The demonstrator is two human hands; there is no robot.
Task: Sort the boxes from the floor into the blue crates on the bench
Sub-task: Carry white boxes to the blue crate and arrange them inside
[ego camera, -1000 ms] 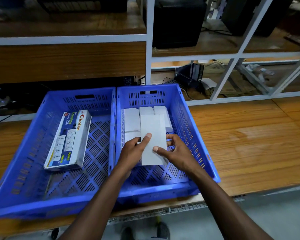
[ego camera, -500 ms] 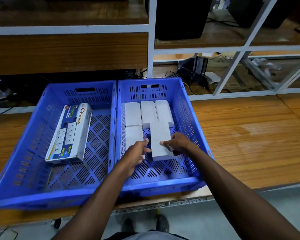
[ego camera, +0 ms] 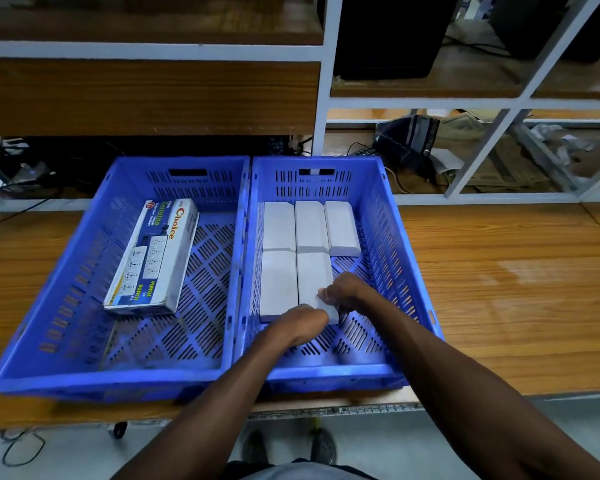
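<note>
Both hands are at the near end of a plain white box lying flat in the right blue crate on the tabletop, second row, flush against four others like it. The right hand pinches its near right corner; the left hand is curled over the near edge — whether it grips, I cannot tell. The box looks light, stiff and smooth-sided — likely best held by its long edges. The left blue crate holds one printed box.
</note>
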